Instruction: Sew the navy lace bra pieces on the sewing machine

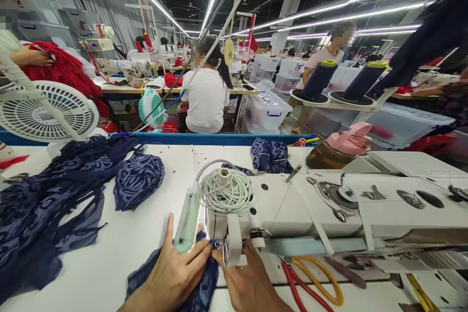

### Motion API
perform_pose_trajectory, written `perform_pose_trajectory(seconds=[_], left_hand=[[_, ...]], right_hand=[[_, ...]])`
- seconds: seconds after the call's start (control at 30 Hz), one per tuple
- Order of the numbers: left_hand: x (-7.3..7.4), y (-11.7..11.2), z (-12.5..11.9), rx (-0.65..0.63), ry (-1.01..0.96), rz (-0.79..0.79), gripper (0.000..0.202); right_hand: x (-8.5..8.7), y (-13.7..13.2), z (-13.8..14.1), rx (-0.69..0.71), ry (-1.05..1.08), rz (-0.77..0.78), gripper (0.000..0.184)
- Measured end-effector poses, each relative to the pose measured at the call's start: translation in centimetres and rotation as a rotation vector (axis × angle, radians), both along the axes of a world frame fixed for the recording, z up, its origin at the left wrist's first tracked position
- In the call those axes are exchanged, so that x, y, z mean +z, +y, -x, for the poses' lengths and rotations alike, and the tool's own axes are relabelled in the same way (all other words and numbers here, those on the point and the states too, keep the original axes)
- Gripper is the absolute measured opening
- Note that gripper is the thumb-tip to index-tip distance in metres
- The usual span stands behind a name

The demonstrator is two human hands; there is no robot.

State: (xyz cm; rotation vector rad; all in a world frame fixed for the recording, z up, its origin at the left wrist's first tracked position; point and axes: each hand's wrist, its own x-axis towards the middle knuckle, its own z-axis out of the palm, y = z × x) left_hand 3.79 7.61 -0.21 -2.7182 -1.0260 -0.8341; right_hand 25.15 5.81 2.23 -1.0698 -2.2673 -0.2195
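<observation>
Navy patterned fabric (206, 285) lies under the head of a white sewing machine (285, 209), its edge running to the presser foot (218, 243). My left hand (175, 268) rests over it, one finger stretched away and the others closed on the cloth left of the foot. From the right, my right hand (248, 280) reaches in, fingertips gripping the fabric edge by the foot; the machine head hides part of its fingers. Just above my left hand hangs a pale green lamp strip (187, 219). Coiled pale cord (226, 190) sits on the machine head.
Dark patterned pieces (32, 219) and a folded stack (139, 180) lie left. Red-handled scissors (292, 282) and yellow-handled ones (325, 278) lie right. Beyond are a tied bundle (268, 155), a pink-lidded bottle (340, 148), thread cones (320, 80) and a fan (47, 109). Co-workers sit farther off.
</observation>
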Motion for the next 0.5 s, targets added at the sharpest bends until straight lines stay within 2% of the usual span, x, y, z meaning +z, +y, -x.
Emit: perform_pose_trajectory(seconds=[0.13, 0.27, 0.37, 0.5], left_hand=[[-0.2, 0.2, -0.1, -0.006, -0.004, -0.052, 0.028], [-0.9, 0.3, -0.2, 0.001, -0.003, -0.123, 0.024], [-1.2, 0.3, -0.2, 0.028, -0.033, -0.129, 0.025], [-0.8, 0.3, 0.1, 0.012, -0.004, -0.066, 0.029]], right_hand=[[-1.1, 0.1, 0.0, -0.026, -0.04, -0.015, 0.036], [-3.6, 0.2, -0.1, -0.063, 0.001, -0.08, 0.039], [-5.2, 0.3, -0.2, -0.082, -0.028, -0.061, 0.044], [-5.7, 0.4, -0.5, -0.07, -0.16, -0.022, 0.051]])
